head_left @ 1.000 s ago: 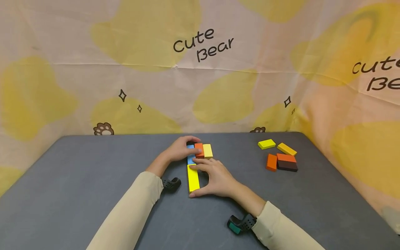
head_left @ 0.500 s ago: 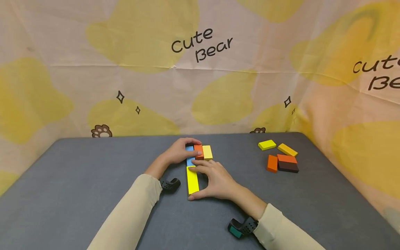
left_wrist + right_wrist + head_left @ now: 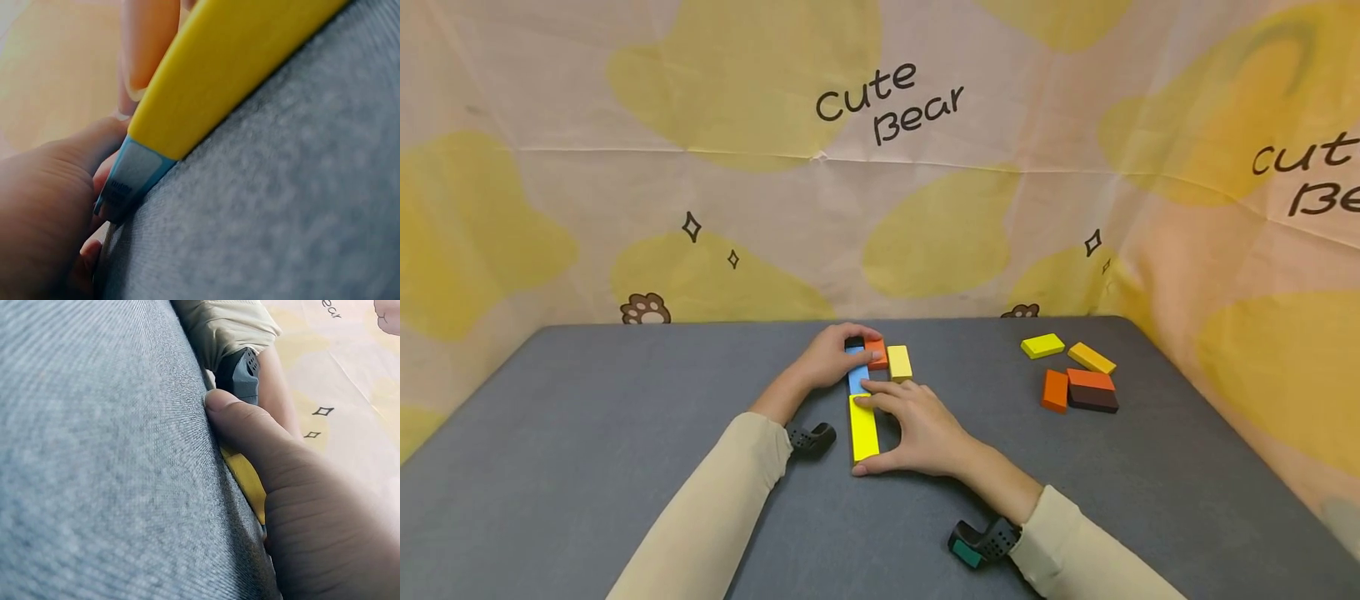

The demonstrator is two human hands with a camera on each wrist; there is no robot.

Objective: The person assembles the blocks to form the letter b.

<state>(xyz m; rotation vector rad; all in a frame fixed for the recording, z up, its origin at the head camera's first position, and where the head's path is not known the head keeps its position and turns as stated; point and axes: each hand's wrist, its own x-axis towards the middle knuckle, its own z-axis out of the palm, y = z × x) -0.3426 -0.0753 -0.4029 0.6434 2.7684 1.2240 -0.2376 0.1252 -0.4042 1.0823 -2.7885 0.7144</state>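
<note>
head view: left hand [image 3: 823, 358] pinches orange block [image 3: 875, 344] beside blue block [image 3: 857, 377]; right hand [image 3: 921, 429] grips yellow block [image 3: 864, 429] lengthwise on grey table [image 3: 625, 400]. left wrist view: yellow block touches blue block, end to end. right wrist view: right hand against yellow block.

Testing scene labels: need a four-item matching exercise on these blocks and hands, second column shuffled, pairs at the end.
1. Blue block
2. Pale yellow block
3. Left hand
4. Right hand

A. Just right of the nearer-centre orange block
B. Thumb at the long yellow block's near end
C. Meets the long yellow block end to end
D. Thumb over that orange block

Pairs: 1-C, 2-A, 3-D, 4-B
</note>
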